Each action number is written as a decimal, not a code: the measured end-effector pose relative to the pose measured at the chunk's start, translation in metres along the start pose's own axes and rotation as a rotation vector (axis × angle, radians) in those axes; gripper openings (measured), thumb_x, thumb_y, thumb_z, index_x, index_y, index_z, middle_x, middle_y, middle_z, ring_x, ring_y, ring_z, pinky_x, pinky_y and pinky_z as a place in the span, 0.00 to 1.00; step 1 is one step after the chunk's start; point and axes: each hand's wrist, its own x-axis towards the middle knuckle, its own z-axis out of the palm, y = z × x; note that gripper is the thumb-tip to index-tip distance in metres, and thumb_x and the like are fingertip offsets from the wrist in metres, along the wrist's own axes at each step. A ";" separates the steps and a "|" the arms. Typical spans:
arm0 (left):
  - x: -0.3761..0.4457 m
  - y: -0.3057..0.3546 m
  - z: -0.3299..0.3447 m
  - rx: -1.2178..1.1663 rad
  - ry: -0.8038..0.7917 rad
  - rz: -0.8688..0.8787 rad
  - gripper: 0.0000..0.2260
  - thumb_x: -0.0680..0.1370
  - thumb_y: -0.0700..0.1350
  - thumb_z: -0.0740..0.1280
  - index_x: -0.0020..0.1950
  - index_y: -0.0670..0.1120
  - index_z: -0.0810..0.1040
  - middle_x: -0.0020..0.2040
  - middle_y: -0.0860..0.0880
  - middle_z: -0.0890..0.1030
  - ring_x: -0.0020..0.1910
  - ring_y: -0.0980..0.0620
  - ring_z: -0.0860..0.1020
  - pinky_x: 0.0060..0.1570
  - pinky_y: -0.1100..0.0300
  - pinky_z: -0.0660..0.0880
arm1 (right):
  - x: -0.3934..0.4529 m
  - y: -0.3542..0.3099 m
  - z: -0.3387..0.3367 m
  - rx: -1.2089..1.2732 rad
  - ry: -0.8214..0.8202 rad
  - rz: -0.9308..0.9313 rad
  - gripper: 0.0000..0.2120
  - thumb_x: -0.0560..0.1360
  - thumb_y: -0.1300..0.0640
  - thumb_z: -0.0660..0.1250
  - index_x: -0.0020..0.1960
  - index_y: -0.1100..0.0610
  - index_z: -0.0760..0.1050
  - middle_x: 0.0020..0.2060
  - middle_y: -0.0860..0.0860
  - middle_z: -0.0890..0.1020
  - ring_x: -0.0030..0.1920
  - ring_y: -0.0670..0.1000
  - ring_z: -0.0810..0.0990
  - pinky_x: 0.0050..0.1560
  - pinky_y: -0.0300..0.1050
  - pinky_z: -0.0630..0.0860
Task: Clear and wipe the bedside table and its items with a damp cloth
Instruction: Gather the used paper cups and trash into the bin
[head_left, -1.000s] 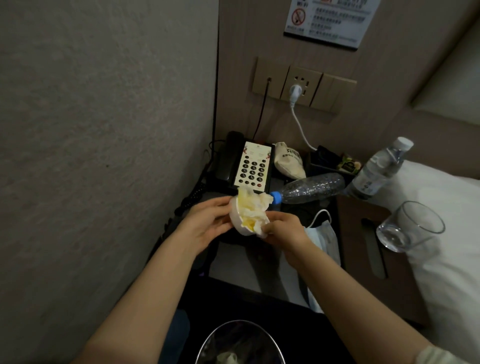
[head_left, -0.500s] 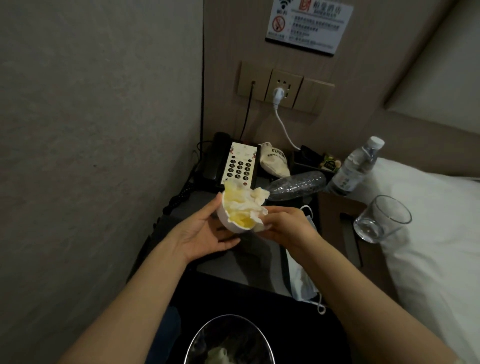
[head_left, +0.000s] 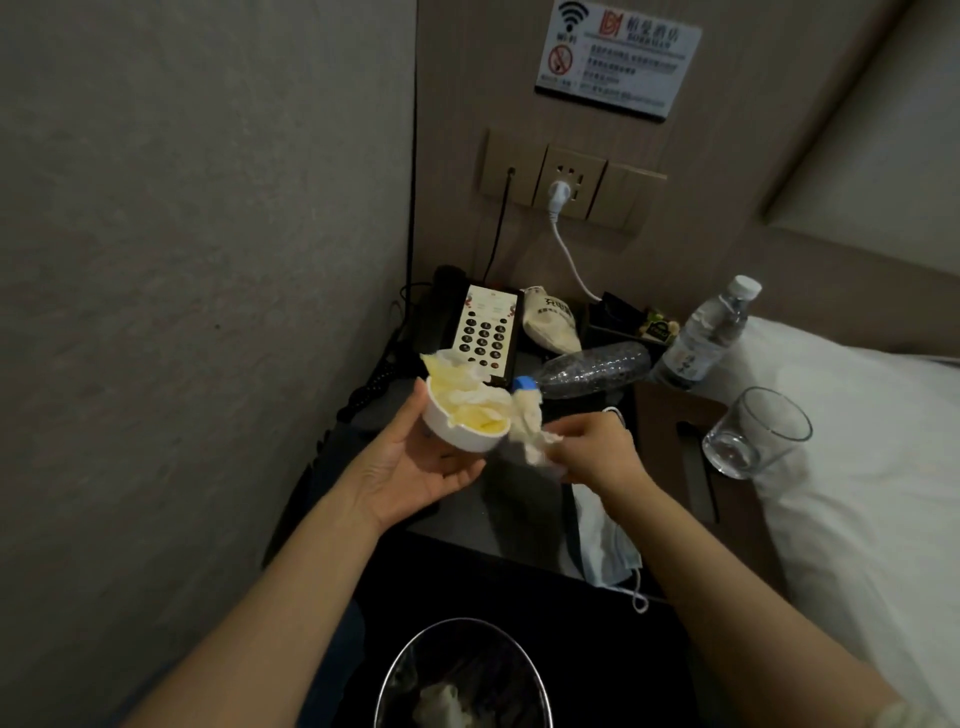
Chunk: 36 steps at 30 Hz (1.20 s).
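Head view, looking down at a dark bedside table (head_left: 467, 525) wedged between a grey wall and a bed; the left hand (head_left: 410, 467) cradles a small white cup (head_left: 457, 434) stuffed with yellow-stained tissue, fingers curved under its base, above the table's left half; the right hand (head_left: 587, 447) pinches a crumpled white tissue (head_left: 530, 426) just beside the cup's rim; a telephone (head_left: 485, 332) sits at the table's back left corner; an empty plastic bottle (head_left: 592, 369) lies on its side behind the hands; a face mask (head_left: 605, 540) drapes over the front right edge; a bin (head_left: 462, 675) stands below the front edge.
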 end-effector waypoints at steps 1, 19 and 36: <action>0.000 0.002 -0.001 0.003 -0.003 0.014 0.45 0.52 0.57 0.83 0.66 0.47 0.75 0.61 0.40 0.80 0.55 0.42 0.81 0.46 0.48 0.79 | -0.002 0.004 0.001 -0.264 0.065 -0.095 0.12 0.74 0.63 0.65 0.52 0.55 0.84 0.39 0.51 0.83 0.41 0.50 0.81 0.39 0.43 0.78; 0.001 0.016 -0.016 0.028 -0.002 0.078 0.41 0.55 0.58 0.82 0.65 0.48 0.75 0.59 0.41 0.81 0.56 0.41 0.81 0.50 0.47 0.78 | 0.004 0.017 0.053 -0.708 -0.044 -0.259 0.20 0.75 0.58 0.68 0.66 0.47 0.77 0.56 0.53 0.75 0.53 0.54 0.78 0.48 0.42 0.71; -0.002 0.010 -0.010 0.067 0.030 0.060 0.43 0.51 0.58 0.83 0.64 0.49 0.77 0.59 0.43 0.82 0.52 0.43 0.83 0.49 0.48 0.79 | 0.003 -0.003 0.058 -0.797 -0.177 -0.219 0.16 0.74 0.45 0.63 0.33 0.53 0.68 0.35 0.51 0.71 0.38 0.53 0.72 0.40 0.44 0.66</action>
